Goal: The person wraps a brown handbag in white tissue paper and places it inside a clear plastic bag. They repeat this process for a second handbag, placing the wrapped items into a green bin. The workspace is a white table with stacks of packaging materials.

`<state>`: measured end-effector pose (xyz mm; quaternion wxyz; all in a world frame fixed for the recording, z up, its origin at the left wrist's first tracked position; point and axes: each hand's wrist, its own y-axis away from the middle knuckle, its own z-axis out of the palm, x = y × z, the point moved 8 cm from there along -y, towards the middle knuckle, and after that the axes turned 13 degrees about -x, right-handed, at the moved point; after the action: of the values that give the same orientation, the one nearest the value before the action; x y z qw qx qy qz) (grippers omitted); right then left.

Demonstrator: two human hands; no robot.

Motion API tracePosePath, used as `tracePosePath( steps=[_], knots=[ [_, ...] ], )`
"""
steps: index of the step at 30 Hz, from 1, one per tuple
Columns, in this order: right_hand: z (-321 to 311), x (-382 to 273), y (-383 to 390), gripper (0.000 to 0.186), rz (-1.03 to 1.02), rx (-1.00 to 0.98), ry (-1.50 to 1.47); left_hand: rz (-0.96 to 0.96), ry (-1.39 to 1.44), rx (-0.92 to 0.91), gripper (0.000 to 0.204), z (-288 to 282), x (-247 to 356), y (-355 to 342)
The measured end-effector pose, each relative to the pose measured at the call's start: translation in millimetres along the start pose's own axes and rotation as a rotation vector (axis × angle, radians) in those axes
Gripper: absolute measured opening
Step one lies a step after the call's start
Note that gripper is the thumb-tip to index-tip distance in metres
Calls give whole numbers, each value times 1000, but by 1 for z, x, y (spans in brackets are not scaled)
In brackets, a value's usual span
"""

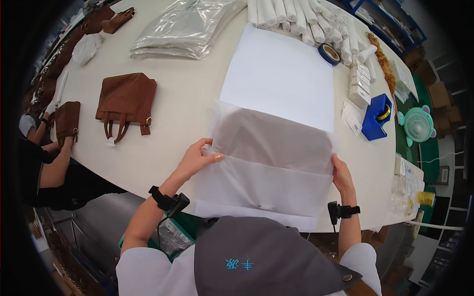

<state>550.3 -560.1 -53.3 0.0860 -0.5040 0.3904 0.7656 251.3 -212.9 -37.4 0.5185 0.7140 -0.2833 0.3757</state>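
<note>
On the table in front of me, thin translucent white tissue paper [256, 185] is folded over a flat grey-brown shape [269, 138]. What that shape is, I cannot make out through the paper. My left hand [195, 159] grips the paper's left edge, thumb on top and fingers curled at the side. At the right edge, my right hand [341, 172] has its fingers closed on the same paper. Beneath it, a larger white sheet [281, 74] stretches away toward the far side. Left of my left hand, a brown handbag [127, 98] lies with its handles toward me.
Clear plastic bags [182, 29] are stacked at the back, beside white paper rolls [296, 19]. A roll of dark tape [329, 54], small white boxes [360, 84], a blue tape dispenser [375, 118] and a green fan [418, 123] stand right. A co-worker's hand [66, 143] touches another bag at left.
</note>
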Motion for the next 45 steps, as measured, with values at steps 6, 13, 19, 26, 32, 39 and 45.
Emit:
tracePosePath(
  steps=[6, 13, 19, 26, 32, 39, 45],
  knots=[
    [-75, 10, 24, 28, -16, 318, 116, 142, -288, 246, 21, -115, 59, -43],
    [-87, 21, 23, 30, -37, 412, 85, 465, -954, 825, 26, -260, 159, -174],
    [-88, 20, 12, 30, 4, 421, 59, 104, -663, 845, 27, -324, 123, -258],
    [-85, 16, 6, 30, 13, 406, 39, 214, -335, 765, 18, -378, 121, -265],
    [-89, 19, 18, 29, -18, 433, 29, 149, -381, 565, 19, -364, 159, -280],
    [-82, 14, 16, 28, 36, 428, 29, 151, -594, 510, 16, -363, 166, -257],
    [-76, -106, 18, 20, -178, 532, 481, 528, -255, 595, 17, -285, 251, -192]
  ],
)
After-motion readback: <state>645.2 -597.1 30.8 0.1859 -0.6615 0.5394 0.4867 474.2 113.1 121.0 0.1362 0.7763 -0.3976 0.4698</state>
